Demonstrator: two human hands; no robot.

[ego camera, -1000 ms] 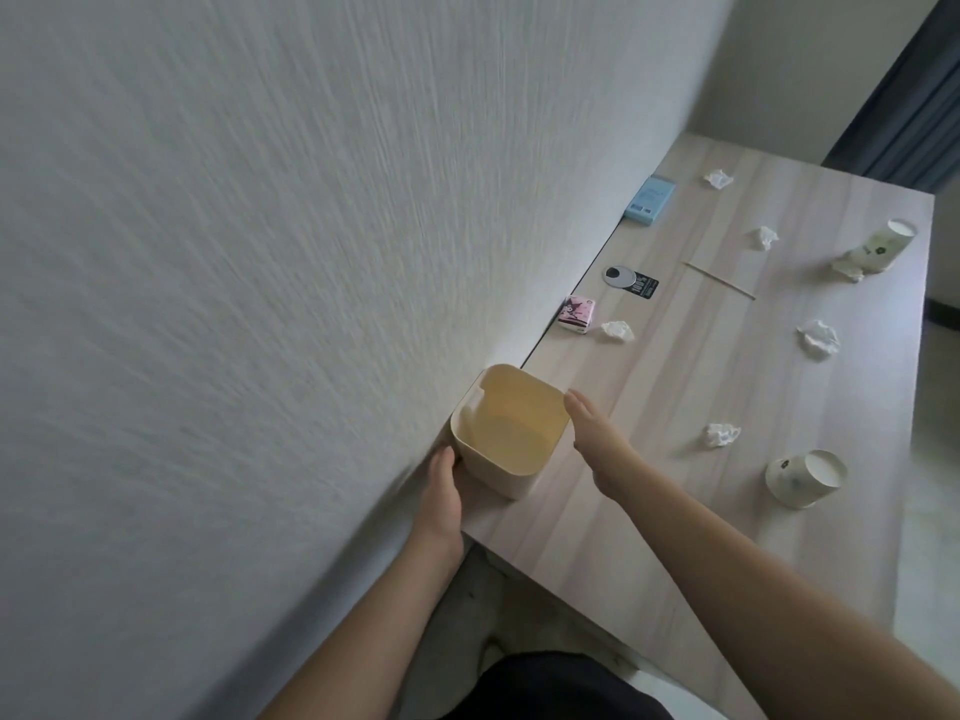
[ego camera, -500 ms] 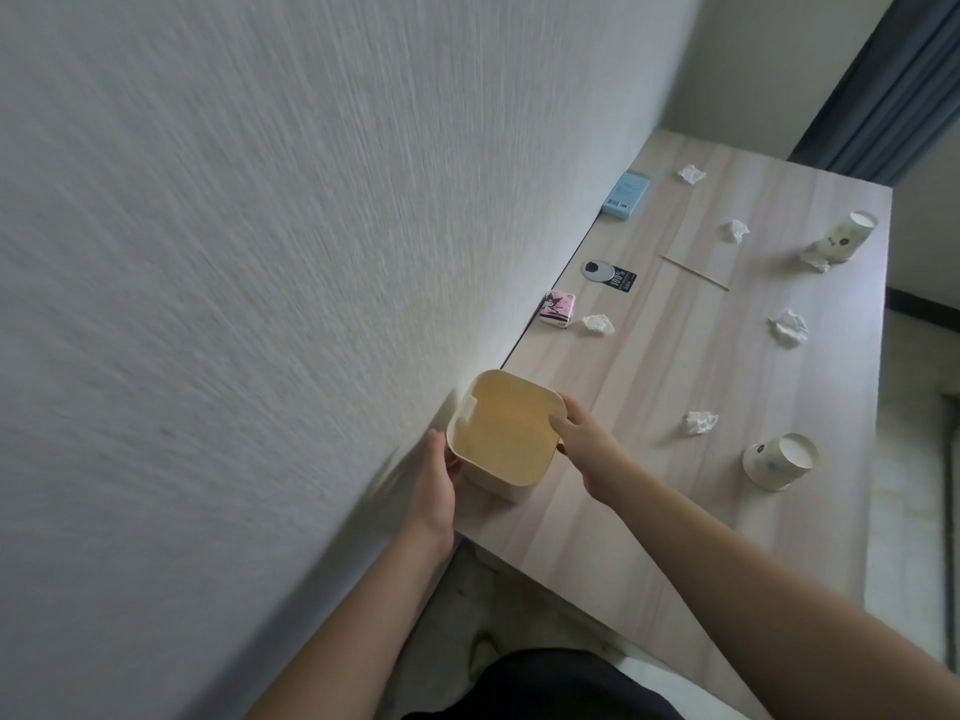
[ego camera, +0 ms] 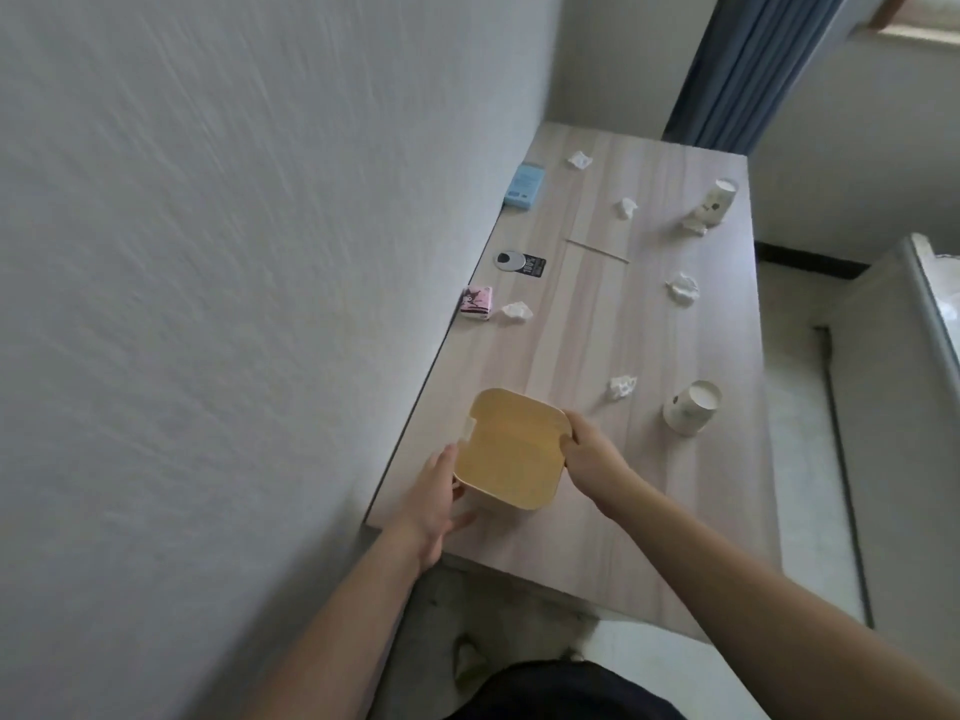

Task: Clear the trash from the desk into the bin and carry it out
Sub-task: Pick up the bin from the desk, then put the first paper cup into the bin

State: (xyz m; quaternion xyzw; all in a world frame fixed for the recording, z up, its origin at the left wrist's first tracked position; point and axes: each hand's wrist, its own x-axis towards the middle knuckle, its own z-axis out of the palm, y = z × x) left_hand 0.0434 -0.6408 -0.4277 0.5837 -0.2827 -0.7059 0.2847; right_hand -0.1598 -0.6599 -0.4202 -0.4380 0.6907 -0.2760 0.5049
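Observation:
A small cream bin (ego camera: 511, 449) with an empty yellowish inside stands near the front left corner of the wooden desk (ego camera: 597, 517). My left hand (ego camera: 436, 498) presses against its left wall and my right hand (ego camera: 589, 452) grips its right rim. Crumpled tissues lie scattered on the desk: one (ego camera: 622, 387) just beyond the bin, one (ego camera: 517, 311) by the wall, one (ego camera: 683, 288) at mid right, others further back. A paper cup (ego camera: 691, 407) lies on its side right of the bin. A second cup (ego camera: 714, 202) lies at the far right.
A pink packet (ego camera: 477, 302), a black tag with a round disc (ego camera: 519, 262) and a blue box (ego camera: 524, 187) lie along the wall edge. A thin stick (ego camera: 597, 250) lies mid-desk. The white wall runs along the left, a blue curtain (ego camera: 748, 70) hangs behind, and a white cabinet (ego camera: 904, 407) stands at right.
My right hand has closed onto the bin's right rim, and the bin has shifted slightly away from the wall. The view has swung so more of the room shows at right.

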